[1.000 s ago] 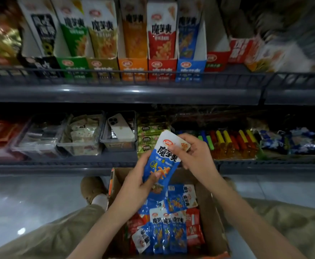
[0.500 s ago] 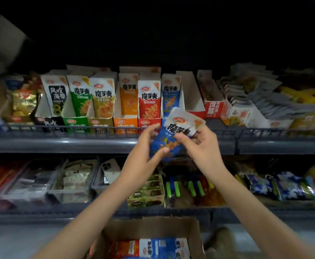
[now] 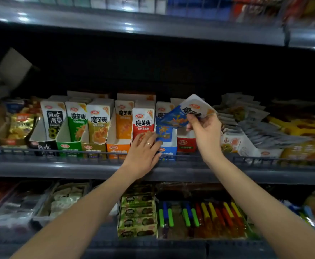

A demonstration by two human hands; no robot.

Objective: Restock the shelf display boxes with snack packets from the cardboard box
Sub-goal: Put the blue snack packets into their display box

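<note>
The right hand [image 3: 206,131] pinches a blue-and-white foil snack packet [image 3: 187,114] by its white top end, thumb against curled fingers. It holds the packet tilted just above the blue cardboard display box [image 3: 168,152], which stands on the grey metal shelf [image 3: 59,171] behind a dark wire rail [image 3: 78,151]. Black characters on the packet read 魔芋爽 under a small red oval logo. Whether that grip holds one packet or several, I cannot tell.

The left hand [image 3: 143,152] wears a thin ring [image 3: 149,144]. It lies flat with its fingers stretched fairly straight at the front of the blue box, gripping nothing. Its fingertips touch the lower edge of a second blue packet [image 3: 163,132], which stands upright in that box.

Along the row to the left stand other upright packets in matching boxes:
- a red-and-white packet [image 3: 143,121], reading 魔芋爽
- an orange packet [image 3: 124,120], reading 魔芋爽
- a mustard-yellow packet [image 3: 99,125], reading 魔芋爽
- a green packet [image 3: 77,123], reading 魔芋爽
- a white-and-black packet [image 3: 54,120], reading 风吃海带 above a large 8

Just right of the blue box is a low red cardboard box [image 3: 186,143] whose lettering is too small to read. Beyond it lie fanned grey-and-white sachets [image 3: 255,126].

On the shelf below are stacked green-labelled trays [image 3: 137,212] and a row of bright stick snacks [image 3: 199,214] in green, blue, red and yellow. Their print is blurred.
</note>
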